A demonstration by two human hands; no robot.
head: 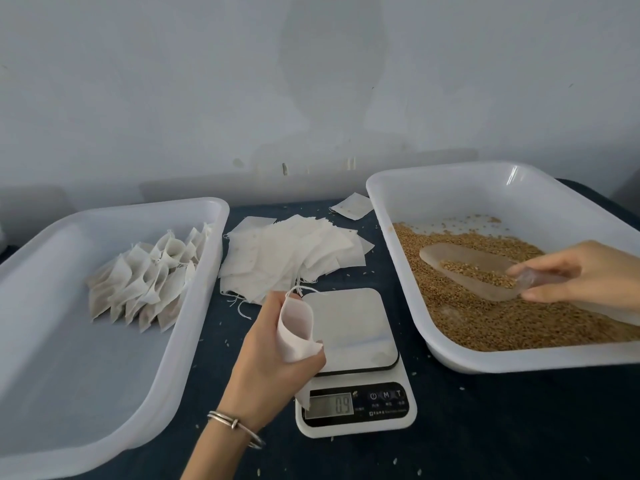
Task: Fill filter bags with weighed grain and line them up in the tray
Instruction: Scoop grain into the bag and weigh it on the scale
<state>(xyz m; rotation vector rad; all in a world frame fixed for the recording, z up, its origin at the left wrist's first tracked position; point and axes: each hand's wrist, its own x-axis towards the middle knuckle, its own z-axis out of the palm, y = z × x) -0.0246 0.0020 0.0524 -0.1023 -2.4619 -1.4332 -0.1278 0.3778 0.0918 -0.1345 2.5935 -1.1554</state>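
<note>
A: Head view, left of frame: white tray [194, 216] with filled filter bags [145, 278] lined up in a slanting row toward its upper right corner. Lower part of the tray floor bare.

B: Centre?

A: Heap of flat unfilled bags [294, 251] on the dark tabletop [485, 427], just above the scale [353, 362]. Display lit; reading too soft to trust. Left hand [273, 355] curled round an open bag [298, 327], mouth held up, beside the scale's left edge, its lower corner over the display.

B: Right side?

A: Second tray [450, 358] spread with brown grain [485, 320]. Right hand [585, 271] pinching the handle of a clear scoop [478, 271], small load of grain in it.

B: Step?

A: Likely scooping a portion. Next probably calls for carrying the scoop level to the bag mouth or scale pan; spill risk at the narrow opening.

B: Surroundings?

A: Stray kernels on the dark top; plain pale wall [311, 81] behind, scuffed low down.
</note>
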